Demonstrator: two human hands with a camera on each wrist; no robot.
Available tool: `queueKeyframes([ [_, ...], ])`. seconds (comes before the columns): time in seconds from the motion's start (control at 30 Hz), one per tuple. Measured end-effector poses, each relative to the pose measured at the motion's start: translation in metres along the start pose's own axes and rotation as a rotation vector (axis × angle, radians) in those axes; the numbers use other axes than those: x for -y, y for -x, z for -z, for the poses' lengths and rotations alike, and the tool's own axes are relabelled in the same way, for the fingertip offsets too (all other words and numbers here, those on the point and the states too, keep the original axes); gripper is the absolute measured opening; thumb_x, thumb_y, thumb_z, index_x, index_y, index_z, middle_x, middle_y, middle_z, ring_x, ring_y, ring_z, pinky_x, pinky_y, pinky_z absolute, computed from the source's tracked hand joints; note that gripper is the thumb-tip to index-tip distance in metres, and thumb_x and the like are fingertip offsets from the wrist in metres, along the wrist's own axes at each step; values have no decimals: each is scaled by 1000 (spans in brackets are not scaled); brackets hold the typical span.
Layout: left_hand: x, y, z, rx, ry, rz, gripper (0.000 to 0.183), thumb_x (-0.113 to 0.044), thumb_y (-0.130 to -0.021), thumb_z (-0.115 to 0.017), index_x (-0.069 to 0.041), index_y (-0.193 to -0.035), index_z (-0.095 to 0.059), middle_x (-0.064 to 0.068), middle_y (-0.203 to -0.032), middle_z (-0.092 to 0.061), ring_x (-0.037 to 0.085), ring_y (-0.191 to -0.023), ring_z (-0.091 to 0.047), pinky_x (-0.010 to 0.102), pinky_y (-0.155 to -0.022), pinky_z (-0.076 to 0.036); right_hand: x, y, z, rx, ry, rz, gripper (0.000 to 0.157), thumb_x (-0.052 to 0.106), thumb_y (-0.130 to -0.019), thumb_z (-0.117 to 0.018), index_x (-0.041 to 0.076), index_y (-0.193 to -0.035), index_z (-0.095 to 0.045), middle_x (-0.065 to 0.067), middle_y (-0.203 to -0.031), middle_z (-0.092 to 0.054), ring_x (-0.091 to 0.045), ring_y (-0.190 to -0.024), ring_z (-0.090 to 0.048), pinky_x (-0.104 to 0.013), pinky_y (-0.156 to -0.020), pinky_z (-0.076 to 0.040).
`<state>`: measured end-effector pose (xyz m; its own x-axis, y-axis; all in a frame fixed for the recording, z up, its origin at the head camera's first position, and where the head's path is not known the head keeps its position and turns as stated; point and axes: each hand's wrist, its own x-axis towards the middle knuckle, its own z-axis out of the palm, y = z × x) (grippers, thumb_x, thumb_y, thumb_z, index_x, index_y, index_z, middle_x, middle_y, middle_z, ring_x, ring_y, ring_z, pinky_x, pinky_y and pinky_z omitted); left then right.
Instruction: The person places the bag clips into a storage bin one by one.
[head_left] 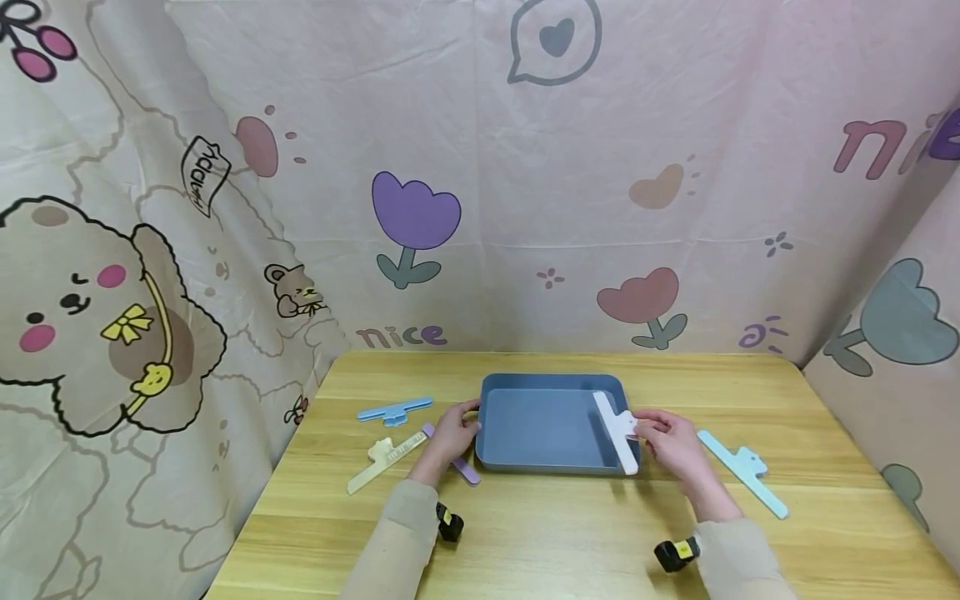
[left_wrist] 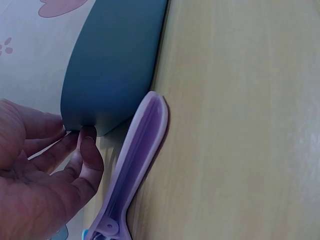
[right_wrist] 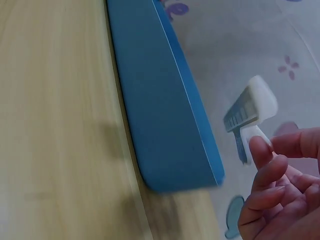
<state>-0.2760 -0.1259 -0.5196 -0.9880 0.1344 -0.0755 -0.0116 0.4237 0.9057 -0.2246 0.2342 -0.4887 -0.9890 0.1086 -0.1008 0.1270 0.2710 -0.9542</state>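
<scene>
A: Right hand (head_left: 670, 439) first. What is its grip doing?

B: Thumb and fingertips pinching a white clip (head_left: 617, 433) by its tab. The clip hangs raised, slanted across the tray's right end as the head view has it. The right wrist view puts it higher than the rim.

A: And the tray (head_left: 536, 425)?

B: Blue-grey, shallow, flat on the worktop (head_left: 555, 533), long side facing the person. Bare floor showing inside.

A: Left hand (head_left: 452, 433)?

B: At the tray's left end, grip curled about the wall, thumb and fingers pinching the edge.

A: Other clips?

B: Four. A purple clip (head_left: 467, 472) lies partly under the left hand, just beside the tray (touching or not, I cannot tell). A cream clip (head_left: 387, 462) lies slantwise left of that, its far end near the purple one. A blue clip (head_left: 394, 411) sits farther back on the left. A pale turquoise clip (head_left: 742, 472) lies apart, to the right of the right hand.
</scene>
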Motion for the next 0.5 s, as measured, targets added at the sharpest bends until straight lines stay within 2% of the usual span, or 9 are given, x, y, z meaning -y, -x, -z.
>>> queueKeyframes([
  [0.2, 1, 0, 0, -3, -10, 4, 46, 2, -97, -54, -2, -142, -49, 19, -141, -50, 26, -102, -59, 41, -87, -50, 5, -12, -27, 17, -24, -13, 36, 7, -95, -61, -9, -128, -58, -4, -85, -66, -17, -66, -53, -25, -54, -43],
  [0.5, 0, -1, 1, -9, -22, -15, 46, 2, -96, -56, -1, -141, -50, 20, -139, -52, 25, -99, -60, 40, -85, -51, 16, -25, -66, 40, -8, 2, 32, 8, -93, -63, -4, -123, -64, -10, -97, -70, -28, -73, -58, -32, -61, -49],
])
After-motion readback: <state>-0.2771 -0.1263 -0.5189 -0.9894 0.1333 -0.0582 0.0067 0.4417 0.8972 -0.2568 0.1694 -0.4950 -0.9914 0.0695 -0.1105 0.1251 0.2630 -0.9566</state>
